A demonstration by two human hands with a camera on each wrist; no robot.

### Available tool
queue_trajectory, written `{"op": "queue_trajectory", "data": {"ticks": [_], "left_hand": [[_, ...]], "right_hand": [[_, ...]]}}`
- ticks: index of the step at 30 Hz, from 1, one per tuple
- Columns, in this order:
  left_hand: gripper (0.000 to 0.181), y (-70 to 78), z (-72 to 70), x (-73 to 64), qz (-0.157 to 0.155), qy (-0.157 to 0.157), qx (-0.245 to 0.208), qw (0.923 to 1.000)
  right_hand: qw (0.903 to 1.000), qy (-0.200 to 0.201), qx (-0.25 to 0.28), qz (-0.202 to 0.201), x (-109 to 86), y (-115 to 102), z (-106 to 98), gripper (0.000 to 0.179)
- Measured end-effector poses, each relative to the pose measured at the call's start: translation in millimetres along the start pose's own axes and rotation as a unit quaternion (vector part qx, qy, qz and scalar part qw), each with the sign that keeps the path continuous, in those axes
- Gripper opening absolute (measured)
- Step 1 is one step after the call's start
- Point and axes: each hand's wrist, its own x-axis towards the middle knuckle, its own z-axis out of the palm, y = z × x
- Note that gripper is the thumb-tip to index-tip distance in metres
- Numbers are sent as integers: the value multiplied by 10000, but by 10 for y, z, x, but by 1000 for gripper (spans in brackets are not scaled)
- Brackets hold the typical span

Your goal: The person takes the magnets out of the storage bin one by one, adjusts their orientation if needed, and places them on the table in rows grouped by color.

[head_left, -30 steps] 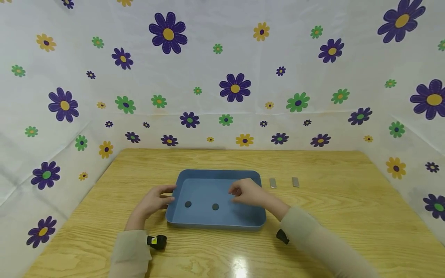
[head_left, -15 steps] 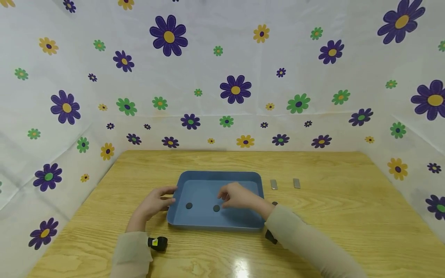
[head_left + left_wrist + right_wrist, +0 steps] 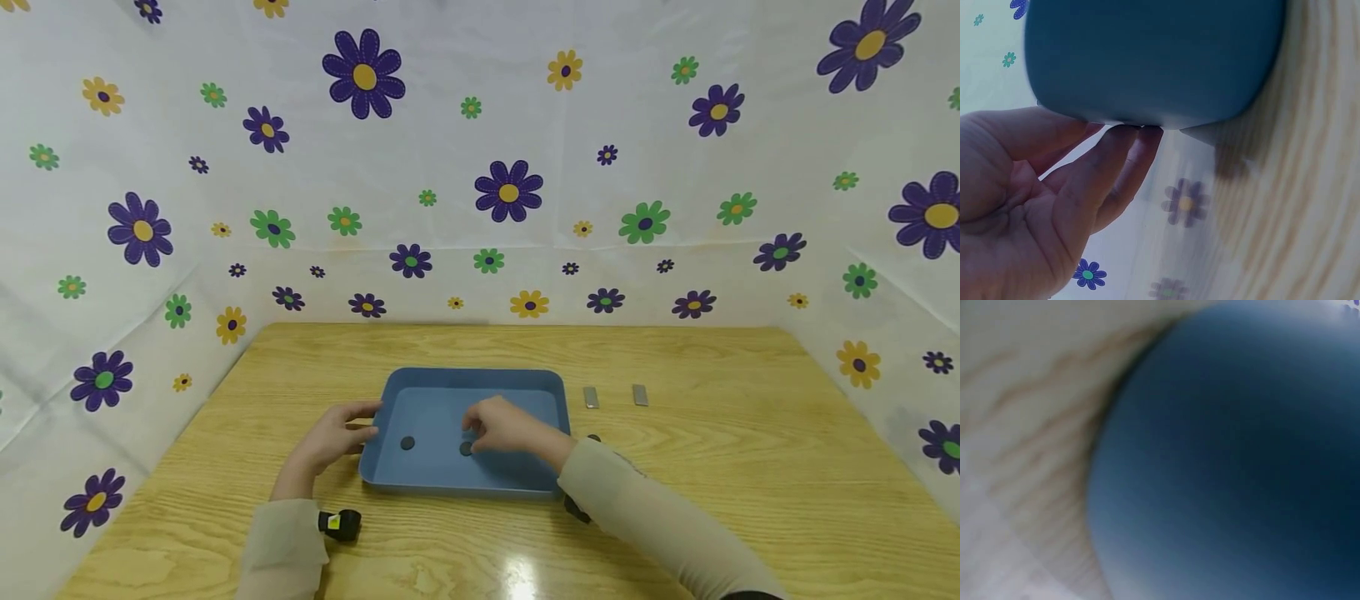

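A shallow blue tray [image 3: 435, 379] lies on the wooden table. Inside it are two small dark round discs, one on the left [image 3: 407, 442] and one near the middle [image 3: 466, 448]. The fingers of my left hand [image 3: 330, 437] touch the tray's left end from outside; in the left wrist view they are fairly straight against the blue wall [image 3: 1154, 56]. Over the tray is my right hand [image 3: 506, 425], fingers bent downward with a gap to the thumb. Its thumb tip is at the middle disc and covers part of it. The right wrist view shows only the blurred tray wall [image 3: 1210, 456].
Two small grey rectangular pieces [image 3: 591, 397] [image 3: 640, 395] lie on the table right of the tray. Another dark round thing [image 3: 594, 437] shows partly beside the right sleeve. A flowered white cloth [image 3: 442, 150] encloses the table [image 3: 712, 467] at the back and sides.
My right hand has moved left across the tray and reached the middle disc. The left hand stays at the tray's left end, and the dark round thing beside the right sleeve has come into view.
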Motion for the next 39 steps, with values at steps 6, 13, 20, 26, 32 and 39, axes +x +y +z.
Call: {"op": "queue_trajectory", "data": {"ticks": [6,13,20,26,32,39], "left_hand": [[46,5,2,3,14,-7,51,10000],[45,6,2,7,16,-13,38,10000],[45,18,2,6,3,-16,39,10000],[45,20,3,5,-8,-9,50,10000],[46,25,4,-1,-37,8,34,10000],[46,31,5,-8,-29,16,58,10000]], "right_hand": [[9995,-7,-317,0,49,13,42,27],[9982,-105,-586,-54,82,-2,72,21],[9977,-142,-634,-167,85,-25,90,11],[9974,-163,-671,-189,87,-17,104,10],[9965,-197,-765,-273,74,-51,106,11],[9965,-254,-650,-452,61,-75,107,11]]}}
